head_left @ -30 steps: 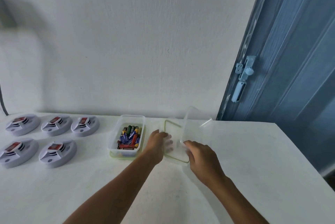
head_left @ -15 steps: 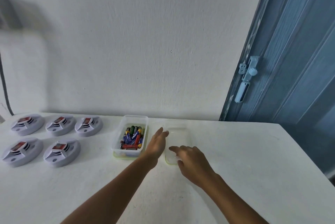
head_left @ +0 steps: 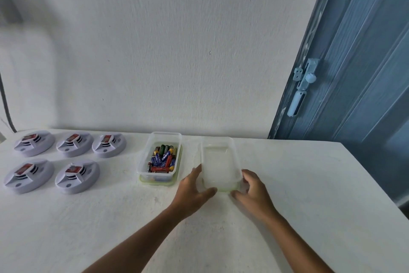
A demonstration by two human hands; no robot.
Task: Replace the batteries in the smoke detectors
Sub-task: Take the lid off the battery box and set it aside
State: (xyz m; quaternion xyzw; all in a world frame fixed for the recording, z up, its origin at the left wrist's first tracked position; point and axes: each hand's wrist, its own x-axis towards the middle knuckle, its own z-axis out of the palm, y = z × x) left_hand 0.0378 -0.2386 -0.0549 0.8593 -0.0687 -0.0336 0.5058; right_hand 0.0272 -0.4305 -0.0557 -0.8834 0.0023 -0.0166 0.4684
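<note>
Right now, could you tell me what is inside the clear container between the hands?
The empty container shows nothing inside; a green-edged lid lies beneath it. Left hand and right hand cover its near corners.

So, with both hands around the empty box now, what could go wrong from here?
1. The empty box is clear and pale on a white table, so it may be hard to see; old cells could miss it.
2. It stands close beside the battery box. Used and fresh cells might get mixed.
3. The left hand and right hand hold only its near end; a quick pull could knock the battery box.
</note>
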